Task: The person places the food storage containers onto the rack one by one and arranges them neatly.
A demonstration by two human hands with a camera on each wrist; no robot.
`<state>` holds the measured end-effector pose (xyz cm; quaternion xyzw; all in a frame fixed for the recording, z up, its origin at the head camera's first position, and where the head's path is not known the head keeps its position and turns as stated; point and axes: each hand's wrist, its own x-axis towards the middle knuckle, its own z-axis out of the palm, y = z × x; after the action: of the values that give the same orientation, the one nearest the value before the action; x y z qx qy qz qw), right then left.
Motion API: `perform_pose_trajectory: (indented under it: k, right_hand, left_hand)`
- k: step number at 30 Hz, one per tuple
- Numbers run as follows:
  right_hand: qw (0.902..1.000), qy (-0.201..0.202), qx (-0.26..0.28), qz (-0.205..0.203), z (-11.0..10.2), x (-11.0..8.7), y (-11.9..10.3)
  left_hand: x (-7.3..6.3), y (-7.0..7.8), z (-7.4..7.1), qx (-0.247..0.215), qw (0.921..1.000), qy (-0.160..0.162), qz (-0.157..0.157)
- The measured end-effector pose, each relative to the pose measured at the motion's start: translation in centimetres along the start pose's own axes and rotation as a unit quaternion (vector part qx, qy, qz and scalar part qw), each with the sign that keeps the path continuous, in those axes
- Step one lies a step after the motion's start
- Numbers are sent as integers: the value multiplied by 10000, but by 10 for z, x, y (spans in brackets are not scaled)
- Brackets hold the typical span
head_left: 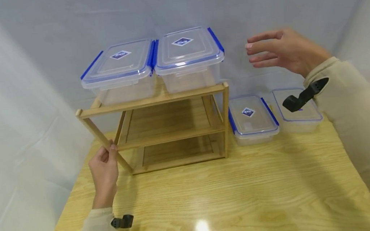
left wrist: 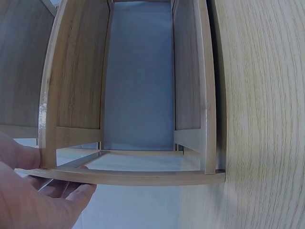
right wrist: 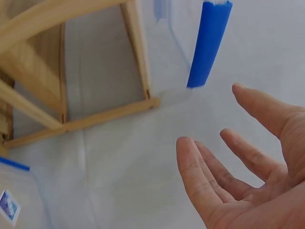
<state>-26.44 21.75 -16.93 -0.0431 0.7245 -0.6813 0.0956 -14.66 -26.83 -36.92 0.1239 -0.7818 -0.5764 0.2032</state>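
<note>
Yellow wood-grain counter (head_left: 191, 198) | far centre: three-tier wooden rack (head_left: 172, 118), two clear blue-trimmed plastic boxes (head_left: 184, 52) on top | left hand (head_left: 105, 169) pinching rack's left near post (head_left: 95, 130) | right hand (head_left: 285, 50) spread in air, right of boxes

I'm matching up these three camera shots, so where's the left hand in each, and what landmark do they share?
Head: the left hand is lower left, holding the left front post of the three-tier wooden shelf.
Left wrist: the left hand is at the bottom left, holding that post.
Right wrist: not in it.
Shared landmark: the shelf, central in head and left wrist, upper left in right wrist.
</note>
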Motion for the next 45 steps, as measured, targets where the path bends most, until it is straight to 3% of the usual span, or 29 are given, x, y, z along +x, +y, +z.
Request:
perform_pose_trajectory:
  k: [7,15,26,38,45]
  right_hand:
    - [9985,39,-438,315,-18,-6,28]
    - [9938,-69,-1036,408,-34,-14,73]
    - [9878,-164,-1426,603,-51,-19,130]
    - [9786,-76,-1914,748,-61,-19,175]
    - [9744,57,-2110,778,-59,-17,189]
  left_hand:
    - [1,-1,-1,8,10000,40,-17]
    - [2,-1,0,4,10000,53,23]
    - [1,-1,-1,-37,10000,31,-20]
    - [2,0,-1,29,10000,-2,36]
    - [2,0,-1,-7,10000,-33,-12]
